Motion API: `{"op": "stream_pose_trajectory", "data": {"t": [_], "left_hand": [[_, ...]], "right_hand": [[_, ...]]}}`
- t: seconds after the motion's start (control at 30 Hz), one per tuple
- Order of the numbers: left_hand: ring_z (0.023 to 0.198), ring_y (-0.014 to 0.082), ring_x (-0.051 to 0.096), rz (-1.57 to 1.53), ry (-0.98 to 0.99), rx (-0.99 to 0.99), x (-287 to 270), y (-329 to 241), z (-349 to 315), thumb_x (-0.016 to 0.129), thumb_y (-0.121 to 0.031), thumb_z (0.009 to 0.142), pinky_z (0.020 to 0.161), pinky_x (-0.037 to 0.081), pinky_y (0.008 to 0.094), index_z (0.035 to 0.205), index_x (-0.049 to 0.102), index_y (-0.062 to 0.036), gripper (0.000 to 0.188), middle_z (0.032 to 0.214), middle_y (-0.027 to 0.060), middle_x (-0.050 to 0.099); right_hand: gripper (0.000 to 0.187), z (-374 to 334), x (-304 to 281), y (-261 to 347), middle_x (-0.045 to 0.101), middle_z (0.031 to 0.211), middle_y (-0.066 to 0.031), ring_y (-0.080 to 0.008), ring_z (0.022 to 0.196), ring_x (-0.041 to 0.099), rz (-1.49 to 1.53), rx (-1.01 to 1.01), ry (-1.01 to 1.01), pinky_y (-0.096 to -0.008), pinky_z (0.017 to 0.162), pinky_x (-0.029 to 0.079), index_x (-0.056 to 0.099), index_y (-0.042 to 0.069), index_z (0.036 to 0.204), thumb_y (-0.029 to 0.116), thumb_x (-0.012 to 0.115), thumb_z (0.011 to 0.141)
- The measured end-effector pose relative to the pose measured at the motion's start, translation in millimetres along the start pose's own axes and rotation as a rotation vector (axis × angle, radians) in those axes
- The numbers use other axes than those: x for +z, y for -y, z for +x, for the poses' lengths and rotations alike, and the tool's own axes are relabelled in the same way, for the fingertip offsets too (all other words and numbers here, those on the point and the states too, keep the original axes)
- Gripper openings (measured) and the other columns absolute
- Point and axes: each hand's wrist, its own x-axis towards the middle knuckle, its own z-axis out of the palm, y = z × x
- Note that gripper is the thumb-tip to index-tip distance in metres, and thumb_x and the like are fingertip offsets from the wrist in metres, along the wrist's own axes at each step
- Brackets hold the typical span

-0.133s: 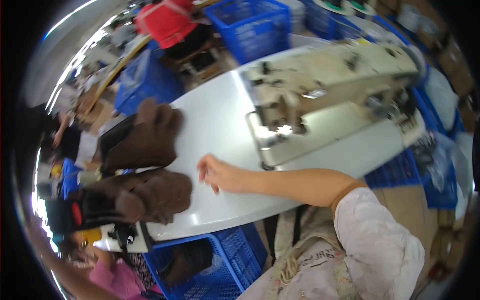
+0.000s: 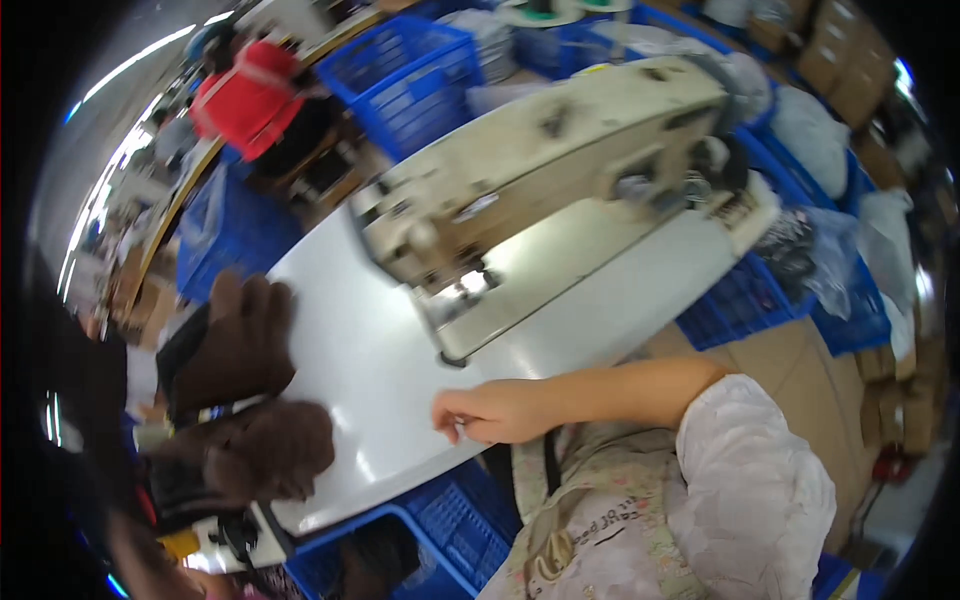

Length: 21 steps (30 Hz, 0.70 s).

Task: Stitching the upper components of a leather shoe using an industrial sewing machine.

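My right hand (image 2: pixel 482 412) is over the near edge of the white table (image 2: pixel 340 300), palm down. Its fingers are loosely bent, with a small gap by the thumb and nothing visible in them. To its left lie two piles of dark brown gloves: a farther pile (image 2: pixel 245 335) with its finger parts toward the back, and a nearer pile (image 2: pixel 270 450). Beyond the hand stands a cream sewing machine (image 2: pixel 560 150), its needle area blurred. My left hand is not in view. A dark, blurred arm shows at the lower left; whose it is I cannot tell.
Under the near table edge is a blue crate (image 2: pixel 450 530) with dark pieces inside. More blue crates (image 2: pixel 405 85) stand behind the table and right of the machine. A person in red (image 2: pixel 250 100) sits at the far left. Cardboard boxes (image 2: pixel 850 55) stack at the far right.
The whole view has swung, so the table and machine sit farther left in it. My right hand has drawn back toward the near table edge, its fingers more bent.
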Motion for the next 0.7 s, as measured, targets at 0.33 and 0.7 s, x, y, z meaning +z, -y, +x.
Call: {"op": "stream_pose_trajectory", "data": {"t": [0.33, 0.7], "left_hand": [[0.089, 0.0322, 0.067, -0.023, 0.775, 0.920, 29.1, -112.5, -159.3, 0.057, -0.009, 0.084, 0.075, 0.055, 0.0422, 0.124, 0.066, -0.0046, 0.041, 0.093, 0.0126, 0.070], [0.087, 0.0343, 0.068, -0.007, 0.830, 0.782, 36.8, -129.5, -162.1, 0.056, -0.012, 0.092, 0.074, 0.055, 0.0449, 0.118, 0.070, -0.0082, 0.030, 0.093, 0.0150, 0.071]], "right_hand": [[0.033, -350.6, -220.4, -29.0, 0.073, 0.111, -0.0034, -0.0226, 0.121, 0.062, -1.178, 0.274, -1.177, -0.0554, 0.119, 0.028, 0.076, 0.017, 0.100, -0.003, 0.060, 0.078], [0.026, -381.1, -295.4, -23.1, 0.072, 0.115, -0.0099, -0.0302, 0.109, 0.066, -0.877, 0.044, -1.478, -0.0433, 0.105, 0.045, 0.075, 0.007, 0.101, 0.000, 0.060, 0.081]]}}
